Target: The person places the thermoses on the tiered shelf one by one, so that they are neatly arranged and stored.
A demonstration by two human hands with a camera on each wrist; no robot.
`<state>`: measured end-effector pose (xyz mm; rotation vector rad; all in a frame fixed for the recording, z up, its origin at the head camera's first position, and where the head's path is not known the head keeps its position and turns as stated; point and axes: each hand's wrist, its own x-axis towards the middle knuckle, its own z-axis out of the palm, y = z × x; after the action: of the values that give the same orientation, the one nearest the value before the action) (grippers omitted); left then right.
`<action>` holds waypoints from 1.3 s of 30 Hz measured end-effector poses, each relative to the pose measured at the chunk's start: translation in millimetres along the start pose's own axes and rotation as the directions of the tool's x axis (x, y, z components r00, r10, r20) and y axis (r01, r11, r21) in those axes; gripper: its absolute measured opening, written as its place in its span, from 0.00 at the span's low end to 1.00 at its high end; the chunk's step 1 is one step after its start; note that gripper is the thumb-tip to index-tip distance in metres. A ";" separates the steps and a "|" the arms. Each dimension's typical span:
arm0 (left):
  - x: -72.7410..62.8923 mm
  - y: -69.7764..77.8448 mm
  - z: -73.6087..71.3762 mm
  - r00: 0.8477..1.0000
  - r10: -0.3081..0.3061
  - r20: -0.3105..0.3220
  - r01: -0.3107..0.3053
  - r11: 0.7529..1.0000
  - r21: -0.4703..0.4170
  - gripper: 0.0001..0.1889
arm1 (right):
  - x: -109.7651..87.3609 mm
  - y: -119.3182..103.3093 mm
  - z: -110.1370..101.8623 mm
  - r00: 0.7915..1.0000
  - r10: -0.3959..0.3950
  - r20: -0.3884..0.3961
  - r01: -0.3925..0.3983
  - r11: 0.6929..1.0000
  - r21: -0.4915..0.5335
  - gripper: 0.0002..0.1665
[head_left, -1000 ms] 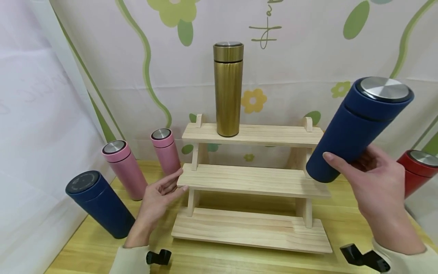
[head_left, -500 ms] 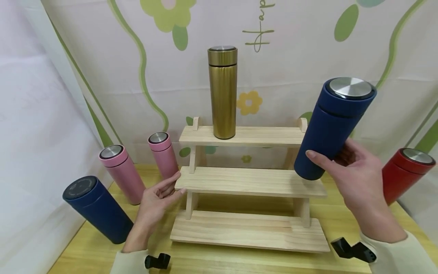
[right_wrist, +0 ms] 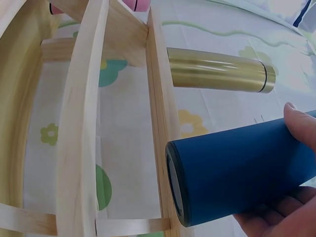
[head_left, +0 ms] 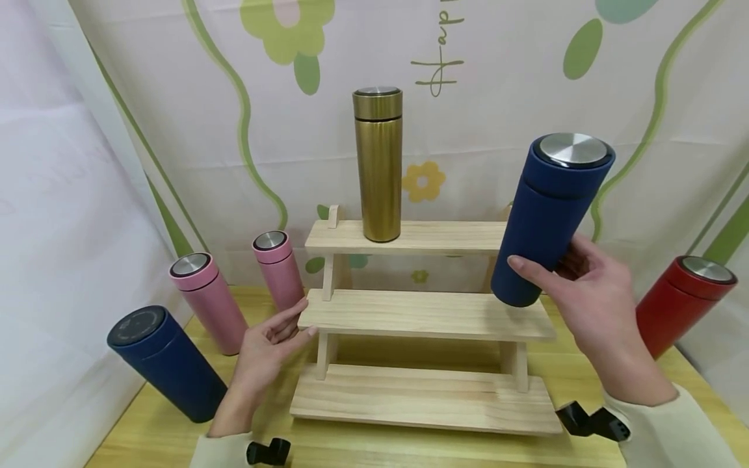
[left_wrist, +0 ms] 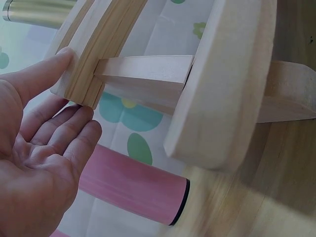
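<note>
My right hand [head_left: 597,305] grips a dark blue thermos flask [head_left: 544,221] with a steel-topped lid, thumb in front and fingers behind. The flask leans to the right, its base overlapping the right part of the middle shelf in the head view; in the right wrist view its base is beside the top shelf's edge. My left hand [head_left: 263,357] pinches the left end of the middle shelf of a three-tier wooden display stand [head_left: 427,312], thumb on one face and fingers [left_wrist: 79,128] on the other. On the top shelf stands a gold thermos [head_left: 379,169], upright and left of centre.
Left of the stand, on the wooden table [head_left: 351,448], are two pink thermoses [head_left: 213,305] and another dark blue thermos [head_left: 170,364]. A red thermos [head_left: 679,305] stands at the right, partly behind my right hand. Printed cloth [head_left: 497,97] hangs behind.
My right hand has moved left with the blue thermos, bringing it over the stand's right side and more upright. The left hand keeps its grip on the shelf. The head view has shifted slightly.
</note>
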<state>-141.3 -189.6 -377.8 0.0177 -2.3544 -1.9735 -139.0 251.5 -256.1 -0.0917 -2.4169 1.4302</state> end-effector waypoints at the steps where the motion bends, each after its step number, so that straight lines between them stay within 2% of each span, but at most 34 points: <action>1: 0.0 -0.1 -0.1 1.000 0.002 0.001 -0.002 1.000 -0.002 0.31 | 1.0 -1.6 0.4 1.000 -0.003 0.000 0.003 1.000 0.003 0.46; 14: 0.1 -0.1 -1.1 1.000 0.005 0.003 -0.005 1.000 -0.005 0.31 | 15.0 -22.7 5.7 1.000 -0.004 0.020 0.005 1.000 -0.022 0.49; 25: 0.9 -0.2 -1.3 1.000 0.008 0.008 -0.008 1.000 -0.008 0.31 | 34.8 -40.0 14.5 0.999 -0.026 0.042 0.023 0.997 0.070 0.51; 32: 1.1 -0.6 -0.1 1.000 -0.003 0.006 0.003 1.000 -0.017 0.32 | 52.3 -44.4 25.6 0.999 -0.019 0.044 0.011 0.986 0.167 0.51; 39: 1.2 0.4 0.2 1.000 -0.006 0.001 0.006 1.000 -0.010 0.31 | 69.3 -47.5 34.8 1.000 -0.013 0.025 0.008 0.983 0.184 0.50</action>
<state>-142.5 -189.4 -377.4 0.0231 -2.3484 -1.9885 -210.0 214.0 -213.3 -0.0167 -2.2895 1.6513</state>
